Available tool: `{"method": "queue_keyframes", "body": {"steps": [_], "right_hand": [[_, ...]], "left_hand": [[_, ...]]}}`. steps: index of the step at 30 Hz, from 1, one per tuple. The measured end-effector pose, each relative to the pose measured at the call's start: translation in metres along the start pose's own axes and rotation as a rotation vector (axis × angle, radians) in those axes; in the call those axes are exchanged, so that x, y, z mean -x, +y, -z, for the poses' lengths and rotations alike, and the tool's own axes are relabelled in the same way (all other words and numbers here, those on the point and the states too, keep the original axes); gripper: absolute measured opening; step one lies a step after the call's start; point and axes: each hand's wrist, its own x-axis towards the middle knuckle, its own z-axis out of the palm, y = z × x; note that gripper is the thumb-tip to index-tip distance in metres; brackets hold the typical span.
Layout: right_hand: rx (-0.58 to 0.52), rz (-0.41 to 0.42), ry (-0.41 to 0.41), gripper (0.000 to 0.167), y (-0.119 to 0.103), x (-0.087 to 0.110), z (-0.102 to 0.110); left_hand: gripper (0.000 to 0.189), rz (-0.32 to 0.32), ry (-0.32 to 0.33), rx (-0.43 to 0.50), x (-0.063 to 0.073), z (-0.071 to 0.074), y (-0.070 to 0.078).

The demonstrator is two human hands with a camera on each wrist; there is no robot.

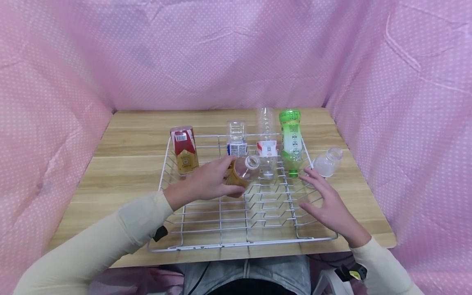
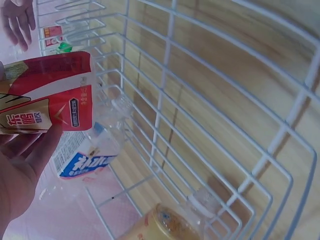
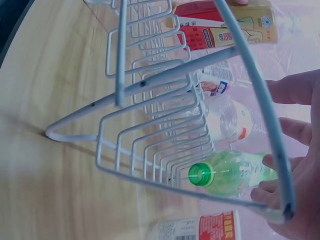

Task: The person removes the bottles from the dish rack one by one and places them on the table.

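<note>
Around: and here's a white wire rack [image 1: 221,246] sitting on a wood-grain table [image 1: 121,143], pink dotted cloth [image 1: 221,53] rising behind it.
In the rack: all neck-down, a red-and-gold wrapped bottle [image 1: 185,149] at the left, then a clear plastic bottle with a blue-and-white label [image 1: 237,137], a taller clear bottle with a red-and-white label [image 1: 267,149], and a green-and-white bottle [image 1: 291,137].
Outside: a whitish clear bottle [image 1: 326,164] just past the rack's right side.
In the way: the held bottle partly hides the blue-labelled one.
Held bottle: a second red-and-gold wrapped bottle [image 1: 245,172], above the rack's middle, mouth up, long axis slanting, leaning rightward.
Left hand [image 1: 208,180]: wrapped round that bottle.
Right hand [image 1: 328,200]: fingers spread near the green bottle; contact, can't tell.
Count: six bottles, four racked, one held, one outside; one rack.
</note>
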Motion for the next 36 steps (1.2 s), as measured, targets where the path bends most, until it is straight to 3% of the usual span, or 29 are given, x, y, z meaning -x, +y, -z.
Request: {"method": "queue_keyframes", "body": {"steps": [5,11,14,21,28,36], "right_hand": [[0.007,0.022,-0.018,0.067,-0.008,-0.005,0.0],[-0.081,0.041,-0.057,0.067,-0.02,-0.013,-0.004],[-0.105,0.063,-0.061,0.067,-0.024,-0.015,-0.008],[-0.12,0.117,-0.08,0.071,-0.035,-0.021,-0.018],[-0.146,0.114,-0.107,0.078,-0.05,-0.026,-0.027],[-0.175,0.107,-0.104,0.08,-0.057,-0.03,-0.038]], "left_hand": [[0.076,0.002,0.004,0.087,-0.002,-0.004,0.003],[0.074,0.005,-0.016,0.291,-0.005,-0.008,0.009],[0.077,-0.004,-0.026,0.341,-0.007,-0.011,0.013],[0.078,-0.056,-0.044,0.34,-0.007,-0.013,0.021],[0.083,-0.085,-0.058,0.297,-0.007,-0.016,0.028],[0.081,-0.164,-0.079,0.246,-0.009,-0.022,0.039]]}}
